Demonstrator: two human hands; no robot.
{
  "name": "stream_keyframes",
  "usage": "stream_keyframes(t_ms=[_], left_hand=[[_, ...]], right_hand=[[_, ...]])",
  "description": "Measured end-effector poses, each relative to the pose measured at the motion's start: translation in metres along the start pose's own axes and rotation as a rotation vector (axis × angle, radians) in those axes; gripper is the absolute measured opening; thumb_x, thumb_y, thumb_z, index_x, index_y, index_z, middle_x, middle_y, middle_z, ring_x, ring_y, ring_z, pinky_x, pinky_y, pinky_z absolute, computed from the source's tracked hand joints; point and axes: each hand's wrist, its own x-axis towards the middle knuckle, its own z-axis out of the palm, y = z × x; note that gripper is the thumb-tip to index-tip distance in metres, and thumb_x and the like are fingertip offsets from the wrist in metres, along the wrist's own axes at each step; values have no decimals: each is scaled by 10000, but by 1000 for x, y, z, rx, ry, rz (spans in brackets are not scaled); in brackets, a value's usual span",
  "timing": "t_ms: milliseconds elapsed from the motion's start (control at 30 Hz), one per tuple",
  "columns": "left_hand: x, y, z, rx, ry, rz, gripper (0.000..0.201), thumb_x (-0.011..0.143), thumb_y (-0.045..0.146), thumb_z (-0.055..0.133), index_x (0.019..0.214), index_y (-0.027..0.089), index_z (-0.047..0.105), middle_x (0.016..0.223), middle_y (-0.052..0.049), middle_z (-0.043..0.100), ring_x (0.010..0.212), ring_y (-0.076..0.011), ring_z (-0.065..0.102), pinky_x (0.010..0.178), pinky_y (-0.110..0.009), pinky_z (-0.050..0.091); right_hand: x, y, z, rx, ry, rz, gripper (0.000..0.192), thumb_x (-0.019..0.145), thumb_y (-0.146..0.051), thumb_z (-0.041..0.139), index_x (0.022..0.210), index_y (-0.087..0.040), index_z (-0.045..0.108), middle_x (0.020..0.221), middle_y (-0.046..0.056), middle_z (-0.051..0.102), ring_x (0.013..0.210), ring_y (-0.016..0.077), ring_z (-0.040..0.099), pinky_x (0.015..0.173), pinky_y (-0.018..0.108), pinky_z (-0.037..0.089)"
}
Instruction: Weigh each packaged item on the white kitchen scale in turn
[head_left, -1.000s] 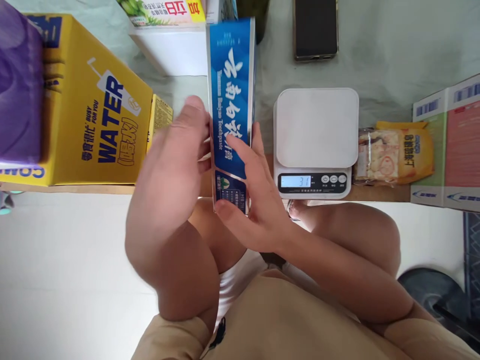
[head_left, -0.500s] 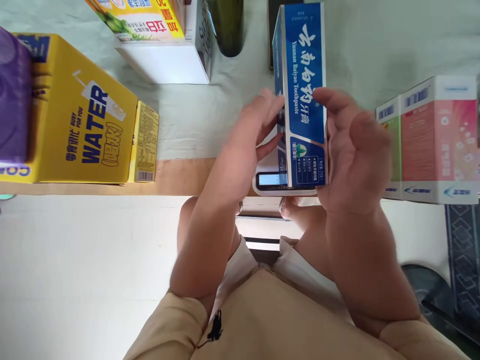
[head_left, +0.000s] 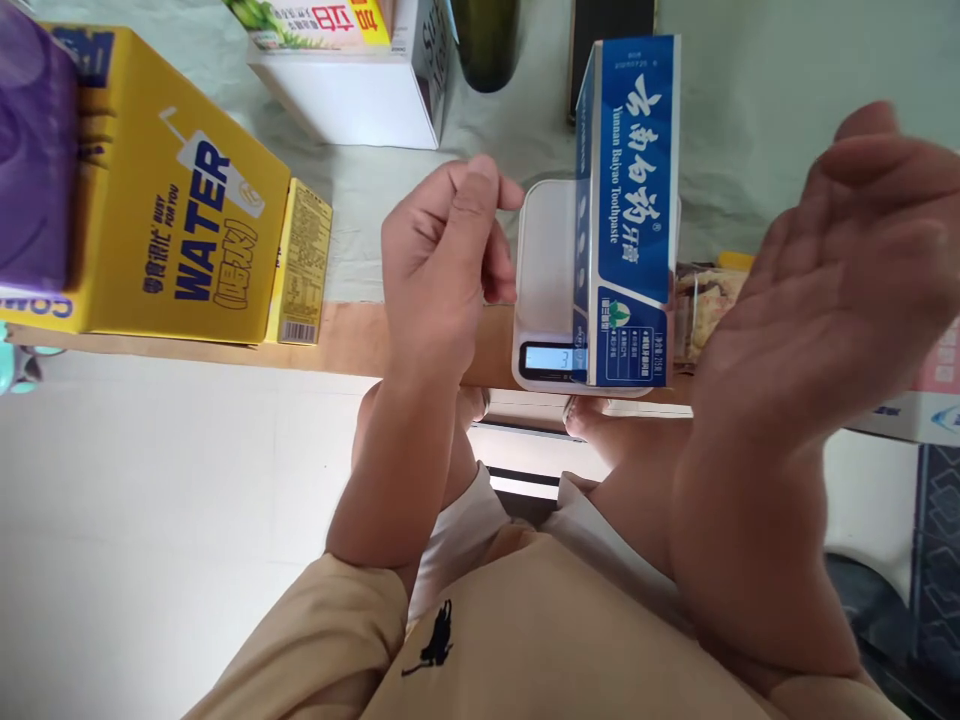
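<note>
A blue toothpaste box [head_left: 628, 210] with white lettering lies on the white kitchen scale [head_left: 541, 270], covering most of its plate and part of its lit display. My left hand [head_left: 442, 265] hovers just left of the scale with its fingers curled in, holding nothing. My right hand [head_left: 832, 290] is raised to the right of the box, palm turned up and fingers apart, clear of it. Neither hand touches the box.
A yellow carton [head_left: 161, 215] marked WATER and a small yellow box [head_left: 300, 265] stand at the left. A white carton [head_left: 352, 70] and a dark bottle [head_left: 487, 35] are at the back. A snack packet [head_left: 701, 300] lies behind my right hand. The table edge [head_left: 352, 345] runs below.
Both hands carried the toothpaste box from the table's middle onto the scale, then let go. My left hand drew back left and curled; my right hand swung out to the right.
</note>
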Motion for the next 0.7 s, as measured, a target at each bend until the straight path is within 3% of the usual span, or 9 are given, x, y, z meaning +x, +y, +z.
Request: stream_keyframes(t_ms=[67,167,267,367,467,600,700], left_hand=[[3,-7,-4,14,-19,72,280,939,596,680,905,318,667,677,7,618,529,-156,458,527,-383,369],[4,-14,-7,0,-26,151,79,879,338,728,864,320,652,905,-9,645,654,-167,485,593,-393,400],[1,-15,-10,49,-63,245,320,806,313,751,622,257,495,716,-25,513,614,-149,423,560,-375,350],[-7,-11,-12,136,-130,272,425,875,346,682,557,248,417,567,-22,382,538,-144,351,528,-386,318],[-16,-7,-10,175,-172,226,368,992,273,577,626,266,544,580,-12,420,536,-168,383,577,-405,368],[-18,-14,-6,258,-167,267,409,1093,463,512,741,286,623,609,2,504,570,-181,489,649,-405,432],[-14,-22,-8,313,-190,252,316,1084,524,494,956,316,695,798,-15,674,732,-203,641,765,-411,522]], right_hand=[[2,2,-1,2,14,12,324,933,-309,461,1004,-409,761,1327,-145,748,1623,149,452,1338,436,327],[-3,3,0,-26,-8,8,228,921,-382,537,993,-403,753,1379,-124,730,1622,203,458,1307,495,372],[-10,5,3,3,-6,-24,187,885,-381,570,967,-354,735,1377,-57,725,1584,265,511,1339,554,369],[-16,10,8,57,57,-119,235,828,-271,532,951,-315,727,1331,-13,741,1484,272,607,1361,559,370],[-19,17,12,-3,89,-212,257,870,-257,485,977,-313,711,1286,-25,742,1427,254,648,1341,550,394],[-20,23,14,-76,112,-294,244,858,-299,482,991,-326,685,1209,-9,725,1372,287,679,1286,579,444],[-20,25,15,-47,109,-272,230,851,-332,506,981,-336,696,1234,-18,733,1341,287,699,1275,578,472]])
